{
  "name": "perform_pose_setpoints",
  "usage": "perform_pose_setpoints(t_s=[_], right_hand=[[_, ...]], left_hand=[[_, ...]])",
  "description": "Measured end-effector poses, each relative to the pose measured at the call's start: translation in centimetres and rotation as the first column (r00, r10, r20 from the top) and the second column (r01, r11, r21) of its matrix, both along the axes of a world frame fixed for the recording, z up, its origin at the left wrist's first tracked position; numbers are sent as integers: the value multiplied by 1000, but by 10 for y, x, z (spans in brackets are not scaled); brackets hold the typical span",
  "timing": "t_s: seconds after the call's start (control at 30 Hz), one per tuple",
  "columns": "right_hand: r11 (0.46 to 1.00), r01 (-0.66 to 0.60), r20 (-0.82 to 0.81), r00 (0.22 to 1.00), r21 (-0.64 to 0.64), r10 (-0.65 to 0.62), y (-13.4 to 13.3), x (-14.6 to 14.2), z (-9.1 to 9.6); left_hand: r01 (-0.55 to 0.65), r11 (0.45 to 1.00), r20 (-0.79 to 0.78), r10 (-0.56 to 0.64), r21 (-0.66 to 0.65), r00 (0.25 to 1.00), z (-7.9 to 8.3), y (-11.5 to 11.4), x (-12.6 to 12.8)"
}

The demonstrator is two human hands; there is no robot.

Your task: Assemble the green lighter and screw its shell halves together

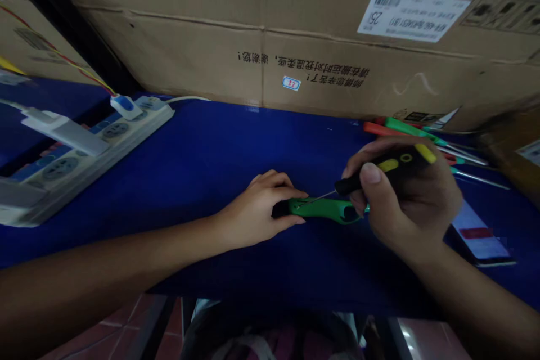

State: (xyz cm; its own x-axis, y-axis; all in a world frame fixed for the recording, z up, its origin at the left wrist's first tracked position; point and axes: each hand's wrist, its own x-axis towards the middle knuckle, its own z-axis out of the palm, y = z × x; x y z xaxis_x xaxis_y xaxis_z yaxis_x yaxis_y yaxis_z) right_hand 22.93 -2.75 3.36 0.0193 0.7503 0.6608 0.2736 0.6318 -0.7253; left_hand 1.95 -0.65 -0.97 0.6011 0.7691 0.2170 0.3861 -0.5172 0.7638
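"Which step is in hand?"

"Working a tip on the green part [324, 212], I'd judge. The left hand [259, 208] has thumb and forefinger parted only by the part's width, pinching its left end on or just above the desk [202, 146]."

"And the screwdriver [400, 163]?"

"Its shaft slants left over the part, tip at that pinched end; I can't tell whether it's seated. The right hand [409, 208] has its fingers wrapped round the handle."

"What does the next move call for?"

"A firm pinch and the tip kept in line, I'd say."

"Anything in the way?"

"Far left, a power strip [84, 171] bearing plugs, well apart. Behind, a box [202, 56] bounds the desk. Right, tools [415, 128] lie beyond the right hand and a phone [483, 233] near its wrist, so elbow room looks tighter there."
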Motion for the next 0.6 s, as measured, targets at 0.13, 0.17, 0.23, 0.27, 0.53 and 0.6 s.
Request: perform_pose_setpoints(t_s=[0.13, 0.17, 0.23, 0.27, 0.53, 0.6], right_hand=[[999, -22, 6, 1000, 41, 22, 1, 1, -4], [999, -23, 9, 1000, 44, 23, 1, 1, -5], [999, -24, 22, 999, 36, 24, 0, 1, -5], [999, -28, 32, 999, 28, 27, 0, 1, -5], [1000, -8, 53, 999, -6, 8, -3, -3, -6], [999, -24, 44, 999, -25, 25, -2, -3, -6]], left_hand=[[46, 997, -73, -41, 65, 996, -2, 2, -1], [47, 996, -77, -42, 70, 996, -2, 2, -1], [47, 996, -83, -41, 73, 996, -2, 2, -2], [47, 996, -85, -41, 73, 996, -2, 2, -2], [49, 996, -81, -43, 71, 996, -2, 2, -2], [48, 996, -78, -42, 74, 996, -2, 2, -1]])
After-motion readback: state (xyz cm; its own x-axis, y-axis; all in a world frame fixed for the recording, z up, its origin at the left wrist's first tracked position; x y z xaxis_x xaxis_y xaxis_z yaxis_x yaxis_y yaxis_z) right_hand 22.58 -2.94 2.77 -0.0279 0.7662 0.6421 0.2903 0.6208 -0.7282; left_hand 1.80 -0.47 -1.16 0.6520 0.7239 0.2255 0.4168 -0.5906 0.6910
